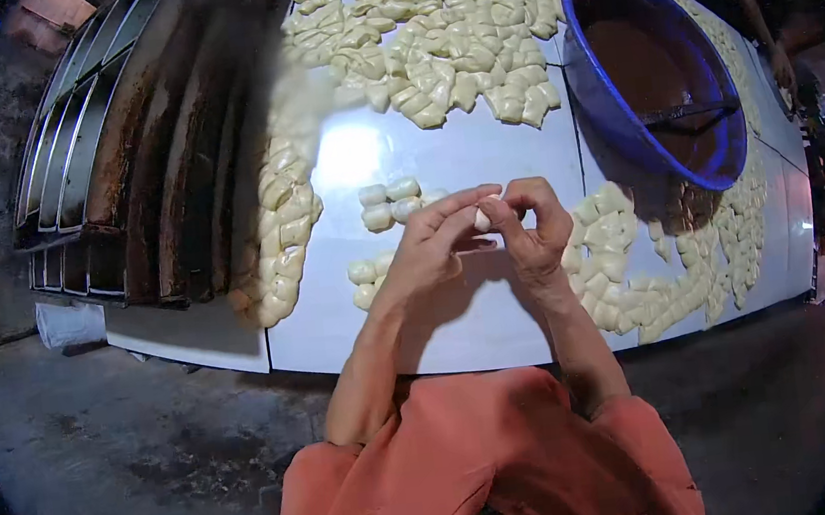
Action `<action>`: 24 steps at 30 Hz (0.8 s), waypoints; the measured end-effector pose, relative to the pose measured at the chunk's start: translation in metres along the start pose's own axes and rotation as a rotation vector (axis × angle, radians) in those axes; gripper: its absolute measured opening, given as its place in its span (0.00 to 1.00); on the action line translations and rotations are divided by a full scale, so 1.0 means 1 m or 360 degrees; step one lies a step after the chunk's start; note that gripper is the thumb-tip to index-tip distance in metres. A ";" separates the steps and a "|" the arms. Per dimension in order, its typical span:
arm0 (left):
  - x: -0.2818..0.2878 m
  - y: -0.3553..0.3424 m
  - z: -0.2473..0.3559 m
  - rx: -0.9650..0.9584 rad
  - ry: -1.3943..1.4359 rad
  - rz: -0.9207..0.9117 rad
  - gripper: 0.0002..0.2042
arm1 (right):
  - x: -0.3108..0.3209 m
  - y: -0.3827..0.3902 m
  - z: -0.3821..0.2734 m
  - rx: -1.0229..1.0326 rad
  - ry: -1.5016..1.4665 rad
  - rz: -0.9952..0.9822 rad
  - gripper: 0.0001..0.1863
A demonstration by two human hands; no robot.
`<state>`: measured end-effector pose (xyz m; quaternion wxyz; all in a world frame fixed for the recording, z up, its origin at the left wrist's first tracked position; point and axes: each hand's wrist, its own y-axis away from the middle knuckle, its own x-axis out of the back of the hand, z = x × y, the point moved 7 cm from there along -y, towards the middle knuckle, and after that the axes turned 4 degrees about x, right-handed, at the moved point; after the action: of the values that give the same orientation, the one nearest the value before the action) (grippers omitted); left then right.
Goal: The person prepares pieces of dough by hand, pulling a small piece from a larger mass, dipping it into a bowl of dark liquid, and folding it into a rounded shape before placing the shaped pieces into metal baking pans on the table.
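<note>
Above the white table [442, 345], my hands meet and pinch a small piece of pale dough [482, 220]. My left hand [431, 243] grips its left side, fingers closed. From the other side, the thumb and bent fingers of my right hand [535, 229] press on it. Most of the dough is hidden by the fingers. Small rounded dough pieces [389, 201] lie in a cluster beyond my left wrist, and another cluster [364, 275] sits just left of it. Flattened, folded dough pieces [600, 238] spread to the right of my right hand.
A blue tub [593, 103] of brown paste stands at the right, a dark flat paddle [687, 114] across it. Many shaped dough pieces [450, 37] cover the far table; a strip of dough [287, 225] runs along the left. Stacked metal pans [70, 158] rise far left. Someone's arm [760, 20] shows far right.
</note>
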<state>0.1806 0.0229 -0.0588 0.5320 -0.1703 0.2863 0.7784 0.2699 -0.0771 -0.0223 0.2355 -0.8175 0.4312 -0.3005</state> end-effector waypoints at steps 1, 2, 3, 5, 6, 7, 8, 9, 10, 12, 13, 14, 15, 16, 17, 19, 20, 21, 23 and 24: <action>-0.001 0.003 -0.001 -0.0001 0.0209 -0.0029 0.14 | 0.000 0.001 0.001 -0.0004 -0.0002 -0.0007 0.08; 0.000 0.004 -0.007 0.0000 0.0215 -0.0024 0.14 | -0.004 0.004 0.006 -0.0127 0.0021 -0.0111 0.09; 0.004 0.004 -0.015 -0.0011 0.0190 0.0068 0.14 | -0.007 0.008 0.010 -0.0250 0.0046 -0.0215 0.10; 0.020 0.005 -0.032 -0.0039 0.0135 0.0275 0.14 | -0.013 0.010 0.004 -0.0445 0.0079 -0.0412 0.12; 0.030 0.009 -0.038 0.0017 0.0152 0.0333 0.17 | -0.018 0.007 -0.006 -0.0382 0.0024 -0.0392 0.13; 0.037 0.012 -0.036 0.0014 0.0158 0.0346 0.17 | -0.020 0.005 -0.014 -0.0318 -0.0025 -0.0371 0.14; 0.042 0.014 -0.038 0.0090 0.0169 0.0312 0.18 | -0.025 0.012 -0.013 -0.0268 0.0006 -0.0659 0.16; 0.044 0.017 -0.040 0.0165 0.0179 0.0279 0.19 | -0.025 0.009 -0.013 -0.0265 -0.0008 -0.0670 0.16; 0.049 0.020 -0.036 0.0169 0.0056 0.0475 0.21 | -0.028 0.008 -0.005 -0.0534 -0.0155 -0.0737 0.17; 0.050 0.024 -0.004 -0.0002 -0.0457 0.0676 0.22 | -0.032 0.019 0.028 -0.0987 -0.0394 -0.0648 0.18; 0.054 0.028 0.019 -0.0188 -0.0979 0.0886 0.23 | -0.039 0.011 0.030 -0.0986 -0.0394 -0.0649 0.18; 0.065 0.027 0.025 -0.0262 -0.1043 0.0980 0.22 | -0.044 0.002 0.033 -0.1099 -0.0543 -0.0445 0.15; 0.073 0.028 0.035 -0.0413 -0.1430 0.1075 0.21 | -0.046 -0.006 0.040 -0.1206 -0.0691 -0.0237 0.13; 0.071 0.027 0.044 -0.0398 -0.1531 0.1074 0.19 | -0.052 -0.007 0.052 -0.1253 -0.0633 -0.0342 0.11; 0.070 0.028 0.054 -0.0383 -0.1636 0.1090 0.17 | -0.056 -0.005 0.065 -0.1252 -0.0636 -0.0341 0.11; 0.075 0.023 0.055 -0.0482 -0.1877 0.1024 0.15 | -0.079 -0.012 0.060 -0.0436 0.0267 -0.1056 0.14; 0.075 0.020 0.053 -0.0579 -0.2115 0.0950 0.14 | -0.082 -0.009 0.060 -0.0480 0.0230 -0.1151 0.16; 0.075 0.016 0.049 -0.0709 -0.2166 0.0889 0.13 | -0.080 -0.013 0.057 -0.0472 0.0223 -0.1159 0.16; 0.070 0.007 0.046 -0.0694 -0.2335 0.0840 0.14 | -0.072 -0.020 0.057 -0.0630 0.0160 -0.1188 0.15; 0.073 0.004 0.039 -0.0643 -0.2372 0.0790 0.14 | -0.071 -0.021 0.065 -0.0539 0.0068 -0.1076 0.15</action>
<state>0.1512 0.0999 -0.0688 0.3538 0.3686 -0.2599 0.8194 0.2950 0.0016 -0.0751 -0.0246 -0.9345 0.1855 -0.3027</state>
